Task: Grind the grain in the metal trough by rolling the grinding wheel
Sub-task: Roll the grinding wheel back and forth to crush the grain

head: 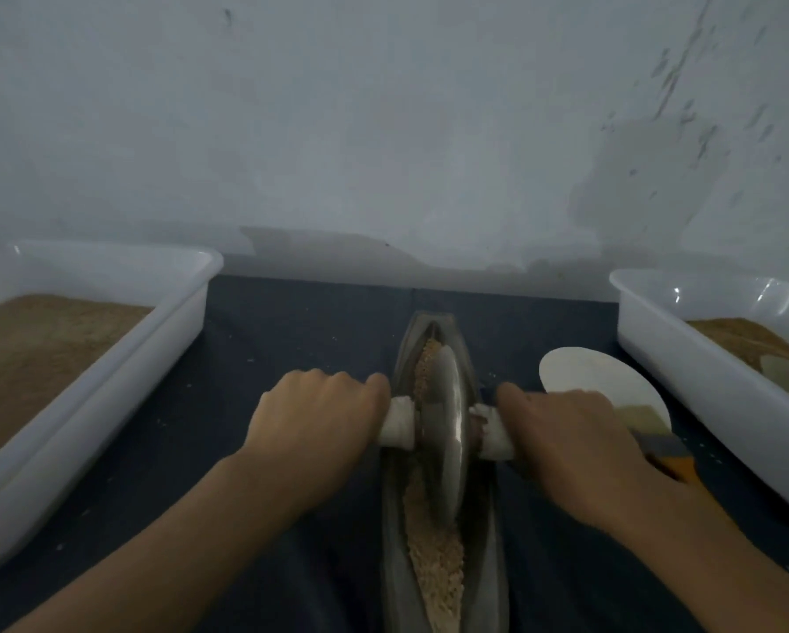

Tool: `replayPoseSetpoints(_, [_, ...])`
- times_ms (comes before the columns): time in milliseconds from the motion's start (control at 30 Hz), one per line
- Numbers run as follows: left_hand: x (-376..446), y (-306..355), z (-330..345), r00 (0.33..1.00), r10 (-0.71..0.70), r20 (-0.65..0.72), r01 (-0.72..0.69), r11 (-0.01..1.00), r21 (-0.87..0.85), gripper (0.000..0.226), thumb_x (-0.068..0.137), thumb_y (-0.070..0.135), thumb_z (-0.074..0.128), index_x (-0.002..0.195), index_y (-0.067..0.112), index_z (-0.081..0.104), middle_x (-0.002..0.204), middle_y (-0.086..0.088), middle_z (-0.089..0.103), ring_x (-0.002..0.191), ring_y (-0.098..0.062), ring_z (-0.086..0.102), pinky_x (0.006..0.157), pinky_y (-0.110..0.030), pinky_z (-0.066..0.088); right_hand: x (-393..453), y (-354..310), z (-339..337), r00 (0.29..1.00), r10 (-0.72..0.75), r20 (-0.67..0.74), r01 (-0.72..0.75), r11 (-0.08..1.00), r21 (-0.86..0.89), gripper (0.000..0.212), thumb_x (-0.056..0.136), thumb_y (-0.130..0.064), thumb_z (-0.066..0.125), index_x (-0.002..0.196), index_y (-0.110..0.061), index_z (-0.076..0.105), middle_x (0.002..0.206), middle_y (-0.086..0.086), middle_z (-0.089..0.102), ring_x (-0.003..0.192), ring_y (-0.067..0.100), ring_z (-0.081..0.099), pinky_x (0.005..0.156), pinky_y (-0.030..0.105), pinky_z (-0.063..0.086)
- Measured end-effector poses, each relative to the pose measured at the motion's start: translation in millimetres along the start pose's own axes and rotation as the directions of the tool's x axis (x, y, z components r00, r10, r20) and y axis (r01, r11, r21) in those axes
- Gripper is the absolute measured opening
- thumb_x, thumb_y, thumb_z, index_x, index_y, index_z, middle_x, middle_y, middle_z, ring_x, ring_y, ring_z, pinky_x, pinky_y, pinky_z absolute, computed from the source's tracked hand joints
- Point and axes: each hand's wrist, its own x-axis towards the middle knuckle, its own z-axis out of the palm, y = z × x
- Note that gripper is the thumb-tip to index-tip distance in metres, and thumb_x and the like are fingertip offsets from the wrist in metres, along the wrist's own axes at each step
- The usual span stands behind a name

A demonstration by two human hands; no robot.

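Pale grey wall behind; dark cloth surface (292, 322) underneath. Metal trough (486, 555) runs lengthwise between the hands, tan grain (434, 564) along its channel, both beyond and nearer than the wheel. Grinding wheel (447, 431) stands upright in the trough, roughly mid-length. Left hand (319, 418) is curled round the left white-wrapped handle (397, 424); right hand (561, 436) is curled round the right one.

Outboard of each hand: a white tray (123, 358) of brown material. A white disc (598, 381) and a brush lie just past the right hand.

Step, judged: mid-rolling. Next stroke needs even downward pressure on both handles, wheel kept upright in the groove.
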Motion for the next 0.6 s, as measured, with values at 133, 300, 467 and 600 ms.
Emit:
replayPoseSetpoints(133, [-28.5,4.9,-11.8,0.991,0.132,-0.001,-0.132,0.991,-0.010,0.057,0.041,0.027,0.088,0.075,0.023,0.043,0.050,0.007,0.043,0.037,-0.012,0.036,0.040,-0.024,0.021,-28.2,-11.3,-5.3,0.995,-0.037,-0.088,0.039,0.999,0.018,0.079,0.031,-0.025,0.088,0.075,-0.027,0.022,0.051,-0.011,0.022,0.038,0.011,0.022,0.042,0.019,0.004])
replayPoseSetpoints(300, [3.5,2.4,3.9,0.999,0.001,-0.047,0.002,0.999,0.052,0.042,0.076,0.030,0.069,0.084,0.026,0.028,0.068,0.008,0.046,0.053,-0.015,0.043,0.050,-0.030,0.030,7.2,1.3,7.6,0.998,0.027,-0.055,-0.031,0.996,-0.079,0.045,0.072,-0.033,0.072,0.084,-0.029,0.029,0.072,-0.005,0.061,0.059,0.016,0.058,0.048,0.029,0.033])
replayPoseSetpoints(467, [33.9,-1.8,17.9,0.991,-0.097,-0.088,0.103,0.992,0.068,0.031,0.084,0.026,0.060,0.084,0.023,0.029,0.068,0.006,0.045,0.056,-0.018,0.044,0.052,-0.031,0.030,47.9,11.4,13.6,0.995,0.064,-0.082,-0.073,0.991,-0.116,0.037,0.082,-0.024,0.061,0.083,-0.022,0.024,0.079,-0.001,0.063,0.064,0.025,0.058,0.051,0.032,0.025])
replayPoseSetpoints(600, [16.3,0.1,2.9,0.999,-0.023,-0.026,0.025,0.997,0.070,0.037,0.082,0.032,0.063,0.084,0.026,0.026,0.062,0.009,0.027,0.049,-0.012,0.026,0.048,-0.028,0.019,19.4,7.8,5.7,0.999,0.042,-0.013,-0.042,0.999,-0.016,0.039,0.083,-0.033,0.062,0.085,-0.024,0.024,0.080,-0.002,0.060,0.058,0.020,0.043,0.050,0.031,0.026])
